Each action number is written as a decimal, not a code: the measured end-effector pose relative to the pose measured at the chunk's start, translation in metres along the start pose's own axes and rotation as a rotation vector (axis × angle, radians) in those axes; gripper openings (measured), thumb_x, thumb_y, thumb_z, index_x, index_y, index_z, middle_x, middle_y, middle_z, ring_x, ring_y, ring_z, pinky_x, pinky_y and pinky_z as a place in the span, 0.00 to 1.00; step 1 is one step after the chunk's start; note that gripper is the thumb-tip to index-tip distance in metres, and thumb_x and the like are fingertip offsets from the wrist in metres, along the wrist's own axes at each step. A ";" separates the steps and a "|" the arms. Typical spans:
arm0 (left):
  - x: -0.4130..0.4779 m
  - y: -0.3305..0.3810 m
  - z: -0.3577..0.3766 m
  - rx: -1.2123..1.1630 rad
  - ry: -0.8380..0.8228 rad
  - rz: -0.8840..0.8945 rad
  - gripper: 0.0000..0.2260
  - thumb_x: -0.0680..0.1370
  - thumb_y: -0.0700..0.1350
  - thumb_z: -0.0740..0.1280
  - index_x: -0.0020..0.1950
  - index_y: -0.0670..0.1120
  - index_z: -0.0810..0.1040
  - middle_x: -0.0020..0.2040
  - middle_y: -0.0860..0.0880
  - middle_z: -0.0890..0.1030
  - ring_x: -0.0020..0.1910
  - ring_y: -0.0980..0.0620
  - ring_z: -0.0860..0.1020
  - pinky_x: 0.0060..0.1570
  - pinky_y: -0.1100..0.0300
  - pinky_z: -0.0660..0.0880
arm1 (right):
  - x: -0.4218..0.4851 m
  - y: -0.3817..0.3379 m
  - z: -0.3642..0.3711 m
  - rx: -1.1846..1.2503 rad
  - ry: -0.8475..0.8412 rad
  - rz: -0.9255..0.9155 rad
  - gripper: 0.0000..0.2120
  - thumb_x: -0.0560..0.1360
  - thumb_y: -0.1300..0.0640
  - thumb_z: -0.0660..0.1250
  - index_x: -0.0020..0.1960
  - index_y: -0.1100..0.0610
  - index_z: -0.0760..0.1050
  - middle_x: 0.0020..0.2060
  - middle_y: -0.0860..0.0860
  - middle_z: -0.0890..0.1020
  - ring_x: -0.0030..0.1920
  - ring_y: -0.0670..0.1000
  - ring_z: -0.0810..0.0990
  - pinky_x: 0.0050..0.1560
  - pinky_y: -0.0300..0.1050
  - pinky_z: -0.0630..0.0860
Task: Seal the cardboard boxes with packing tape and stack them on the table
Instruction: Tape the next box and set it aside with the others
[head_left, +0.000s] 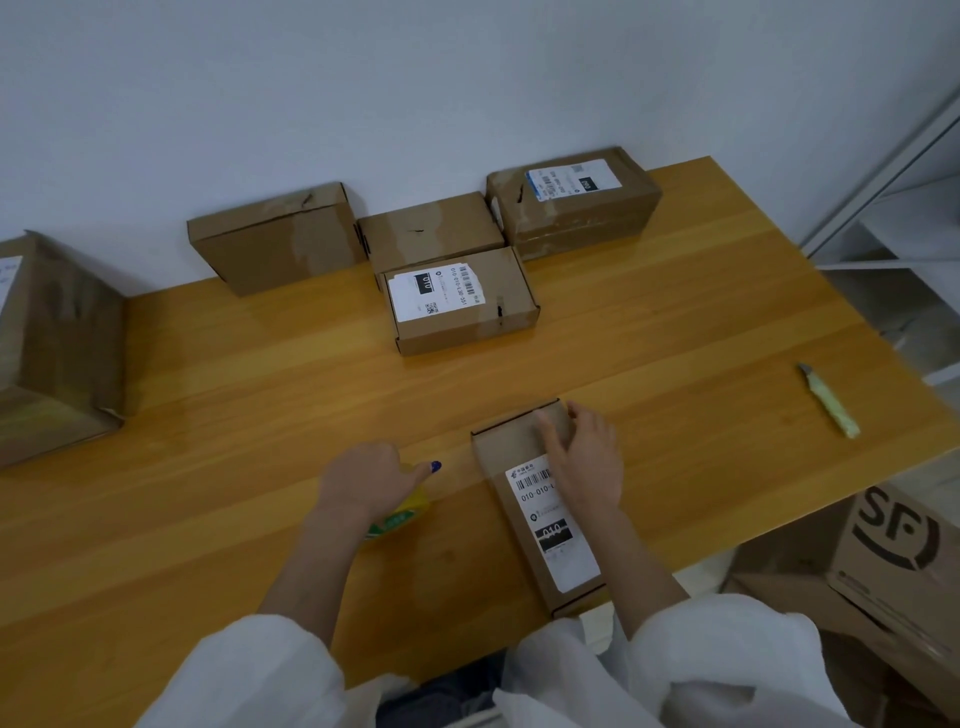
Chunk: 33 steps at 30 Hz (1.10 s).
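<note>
One small box (540, 499) in work, label up, lying at the near edge of the table (208, 415). The right hand (584, 457) lies on its far end, fingers nearly straight, pressing the lid down and gripping nothing. The left hand (363, 483) is just beside the box on the wood, fingers curled round a yellow-green tape roll (402, 514). My read: a thin corrugated mailer, probably light, stiff at the edges, with a lid that bows under a push. It'll likely skate on that smooth top. Take it by the long side walls, not the lid centre. The knife (826, 400) is well apart, to the right.
</note>
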<state>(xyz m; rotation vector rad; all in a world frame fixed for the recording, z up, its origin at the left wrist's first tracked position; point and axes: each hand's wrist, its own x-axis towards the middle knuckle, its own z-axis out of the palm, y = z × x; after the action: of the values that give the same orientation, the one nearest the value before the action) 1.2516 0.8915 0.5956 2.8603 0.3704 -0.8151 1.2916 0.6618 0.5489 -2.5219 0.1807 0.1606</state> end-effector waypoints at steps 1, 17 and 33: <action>0.000 -0.001 0.000 -0.001 -0.004 -0.001 0.24 0.78 0.64 0.56 0.36 0.44 0.72 0.29 0.49 0.70 0.28 0.51 0.69 0.27 0.61 0.65 | 0.001 0.000 0.001 -0.091 -0.060 -0.016 0.36 0.75 0.32 0.55 0.72 0.57 0.65 0.67 0.53 0.72 0.67 0.53 0.68 0.64 0.52 0.66; 0.000 -0.001 0.002 -0.021 -0.010 0.002 0.24 0.78 0.63 0.56 0.35 0.44 0.71 0.28 0.49 0.68 0.27 0.51 0.67 0.26 0.61 0.64 | 0.008 0.002 0.007 -0.064 0.045 0.072 0.23 0.83 0.43 0.48 0.52 0.56 0.76 0.48 0.51 0.78 0.50 0.54 0.76 0.42 0.46 0.67; 0.000 -0.006 0.001 -0.059 -0.021 0.003 0.22 0.78 0.63 0.57 0.43 0.45 0.74 0.30 0.49 0.71 0.30 0.51 0.71 0.29 0.61 0.67 | 0.010 0.003 -0.003 -0.076 -0.173 0.002 0.27 0.81 0.39 0.47 0.69 0.55 0.68 0.65 0.52 0.70 0.64 0.54 0.68 0.58 0.54 0.69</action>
<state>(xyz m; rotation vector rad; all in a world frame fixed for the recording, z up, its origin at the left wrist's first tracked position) 1.2493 0.8969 0.5947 2.7952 0.3805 -0.8187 1.3015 0.6570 0.5485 -2.5672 0.1102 0.3911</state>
